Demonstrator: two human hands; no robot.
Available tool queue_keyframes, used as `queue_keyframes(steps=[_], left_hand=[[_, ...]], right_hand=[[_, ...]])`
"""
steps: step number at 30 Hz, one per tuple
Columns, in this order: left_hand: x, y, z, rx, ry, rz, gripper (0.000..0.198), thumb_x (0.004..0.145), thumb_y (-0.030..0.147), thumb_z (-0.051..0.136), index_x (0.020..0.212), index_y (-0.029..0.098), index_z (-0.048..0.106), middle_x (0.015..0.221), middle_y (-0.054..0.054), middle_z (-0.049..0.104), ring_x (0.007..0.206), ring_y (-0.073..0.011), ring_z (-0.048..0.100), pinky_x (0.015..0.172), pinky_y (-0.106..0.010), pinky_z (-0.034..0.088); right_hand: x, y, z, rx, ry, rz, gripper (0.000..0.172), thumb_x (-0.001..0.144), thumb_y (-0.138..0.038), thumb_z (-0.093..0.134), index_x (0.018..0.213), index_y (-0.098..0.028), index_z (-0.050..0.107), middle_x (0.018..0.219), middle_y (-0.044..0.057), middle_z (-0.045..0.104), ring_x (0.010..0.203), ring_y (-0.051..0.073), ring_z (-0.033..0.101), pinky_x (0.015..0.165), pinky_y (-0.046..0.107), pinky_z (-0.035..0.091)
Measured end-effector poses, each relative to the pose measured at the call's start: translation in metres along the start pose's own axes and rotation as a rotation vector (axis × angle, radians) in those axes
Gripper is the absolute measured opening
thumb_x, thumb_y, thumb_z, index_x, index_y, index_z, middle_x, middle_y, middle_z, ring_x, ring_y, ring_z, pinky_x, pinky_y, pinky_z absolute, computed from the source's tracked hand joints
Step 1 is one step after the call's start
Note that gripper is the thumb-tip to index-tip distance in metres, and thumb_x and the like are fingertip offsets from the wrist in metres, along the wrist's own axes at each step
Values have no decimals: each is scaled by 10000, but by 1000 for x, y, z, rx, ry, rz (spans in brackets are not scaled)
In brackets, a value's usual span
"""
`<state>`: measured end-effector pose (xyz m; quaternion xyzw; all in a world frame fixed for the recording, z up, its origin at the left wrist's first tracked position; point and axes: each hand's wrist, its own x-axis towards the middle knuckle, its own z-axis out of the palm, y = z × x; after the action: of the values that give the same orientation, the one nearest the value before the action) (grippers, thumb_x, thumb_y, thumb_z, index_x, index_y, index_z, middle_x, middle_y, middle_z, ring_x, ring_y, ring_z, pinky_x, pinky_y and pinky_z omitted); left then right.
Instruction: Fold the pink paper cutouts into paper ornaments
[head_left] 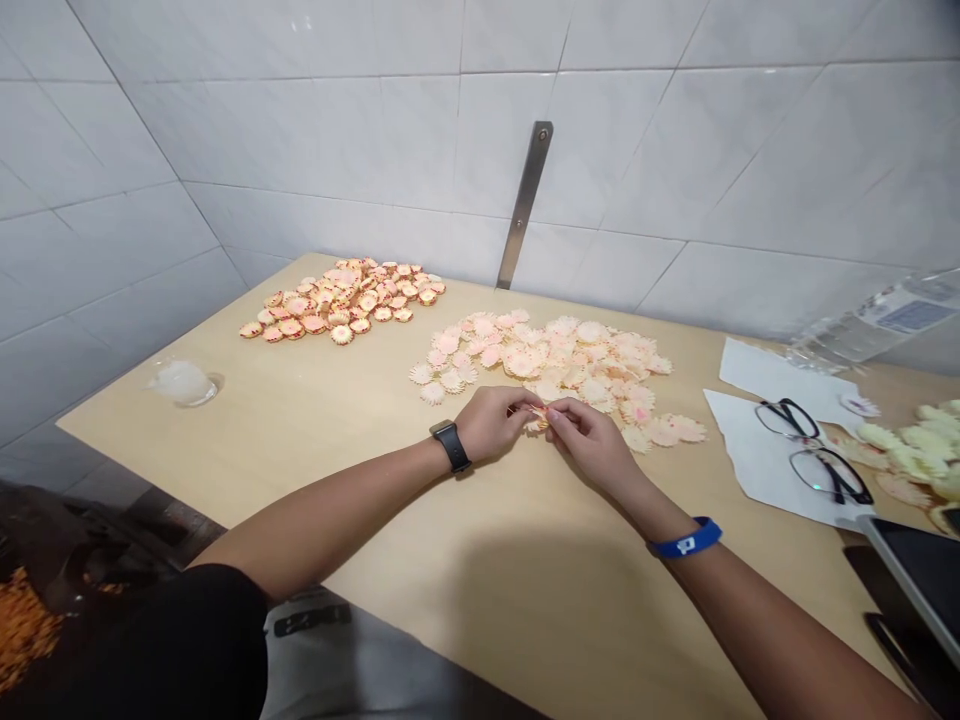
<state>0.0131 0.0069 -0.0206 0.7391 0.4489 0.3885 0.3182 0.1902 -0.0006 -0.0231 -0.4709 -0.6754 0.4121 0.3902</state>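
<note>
Flower piece (537, 425) lies between left hand (491, 422) and right hand (592, 440), touching both; fingers (564, 426) of both pinch it; long axis unclear.

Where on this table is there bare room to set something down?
Bare tabletop lies between the clear cup and black watch, and between that watch and the blue wristband. Beyond the right hand, pale scalloped discs crowd it; farther right, eyeglasses and papers do.
</note>
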Motion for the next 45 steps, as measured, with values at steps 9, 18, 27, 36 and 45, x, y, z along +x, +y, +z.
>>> queue_keyframes(steps=[9,18,27,36,45], left_hand=[[1,3,3,-26,143,-38,166,826,159,584,824,191,747,815,-37,750,742,-164,658,717,-266,494],[-5,15,0,-17,172,65,169,824,153,565,830,200,727,850,-54,729,803,-180,645,775,-291,491],[12,4,-13,-351,230,-290,198,752,340,647,696,152,671,636,-6,603,613,-131,543,591,-251,438],[15,-4,-16,-308,234,-294,243,751,389,626,698,152,633,587,22,550,559,-107,491,574,-246,393],[14,1,-16,-342,198,-297,209,713,340,658,687,161,555,564,35,529,534,-89,475,537,-219,369]], right_hand=[[3,3,5,310,156,154,314,784,-431,648,620,-194,524,520,-17,552,412,79,442,422,224,353],[8,1,-4,380,521,248,229,775,-285,604,611,-213,462,511,-44,490,393,74,432,358,201,322],[2,5,1,243,354,36,263,832,-456,606,793,-204,540,595,-40,508,474,89,484,435,219,373],[4,12,6,105,267,-28,218,821,-404,603,859,-192,577,726,12,587,590,126,523,508,248,402],[-4,4,10,-157,110,-442,95,861,-194,540,848,-224,629,1169,82,697,999,211,644,712,321,525]])
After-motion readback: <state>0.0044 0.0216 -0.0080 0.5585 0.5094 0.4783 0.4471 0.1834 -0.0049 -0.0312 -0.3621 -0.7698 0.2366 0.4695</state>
